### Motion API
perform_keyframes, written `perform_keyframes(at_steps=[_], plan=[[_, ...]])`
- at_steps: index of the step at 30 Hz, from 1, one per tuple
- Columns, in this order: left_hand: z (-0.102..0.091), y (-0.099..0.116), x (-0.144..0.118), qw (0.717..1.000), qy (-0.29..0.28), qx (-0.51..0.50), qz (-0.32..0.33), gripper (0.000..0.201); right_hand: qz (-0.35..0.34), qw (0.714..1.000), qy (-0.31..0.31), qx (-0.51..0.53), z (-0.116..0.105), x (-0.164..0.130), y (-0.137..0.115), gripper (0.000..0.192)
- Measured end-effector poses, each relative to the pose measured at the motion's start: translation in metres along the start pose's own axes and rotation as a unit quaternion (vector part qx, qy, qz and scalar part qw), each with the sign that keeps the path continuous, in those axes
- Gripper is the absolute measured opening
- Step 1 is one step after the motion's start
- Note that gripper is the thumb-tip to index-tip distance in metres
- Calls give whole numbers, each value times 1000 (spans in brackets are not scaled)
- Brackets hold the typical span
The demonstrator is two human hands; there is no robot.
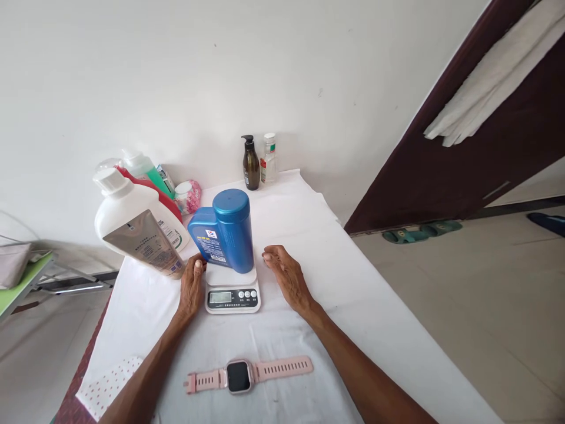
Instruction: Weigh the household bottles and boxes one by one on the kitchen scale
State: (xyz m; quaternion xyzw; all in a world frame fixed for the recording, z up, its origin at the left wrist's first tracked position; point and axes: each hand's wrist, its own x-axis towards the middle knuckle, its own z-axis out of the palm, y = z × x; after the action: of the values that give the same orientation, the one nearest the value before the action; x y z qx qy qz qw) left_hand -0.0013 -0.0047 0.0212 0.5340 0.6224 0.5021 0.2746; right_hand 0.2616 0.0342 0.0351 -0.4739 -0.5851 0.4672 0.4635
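Note:
A blue plastic bottle (226, 232) with a wide blue cap stands on a small white digital scale (232, 291). My left hand (191, 287) rests on the white cloth at the scale's left edge, fingertips touching the scale near the bottle's base. My right hand (287, 277) lies on the cloth just right of the scale, fingers loosely curled, holding nothing and a little apart from the bottle.
A pink smartwatch (241, 376) lies flat near the table's front. A large white detergent bottle (136, 227), a red jug and a green bottle crowd the back left. A dark pump bottle (251, 164) and a clear bottle (269, 158) stand by the wall. An open dark door (463, 153) is at right.

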Motion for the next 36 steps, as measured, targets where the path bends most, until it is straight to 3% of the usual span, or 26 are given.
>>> perform_keyframes(at_steps=[4,9,15,22,26,31,33,36], plan=[[0,1,1,1000,3,-7,1,67,-43,998,-24,33,3,-2,-14,63],[-1,3,4,1000,4,-21,9,65,-82,996,-12,26,28,8,-55,91],[-2,1,7,1000,-5,-25,2,67,-54,997,-10,57,56,27,-77,63],[-1,-5,8,999,-20,-38,1,66,-29,991,8,128,58,38,-74,58],[0,-10,7,1000,-8,-28,-7,69,-59,981,95,158,38,50,-87,60],[1,-7,5,1000,5,-23,-19,72,-151,948,281,10,-19,102,-81,68],[1,-3,4,1000,11,-19,-22,73,-123,931,342,-30,-42,131,-66,69],[2,0,4,1000,13,-12,-24,72,-62,919,387,-49,-65,172,-38,66]])
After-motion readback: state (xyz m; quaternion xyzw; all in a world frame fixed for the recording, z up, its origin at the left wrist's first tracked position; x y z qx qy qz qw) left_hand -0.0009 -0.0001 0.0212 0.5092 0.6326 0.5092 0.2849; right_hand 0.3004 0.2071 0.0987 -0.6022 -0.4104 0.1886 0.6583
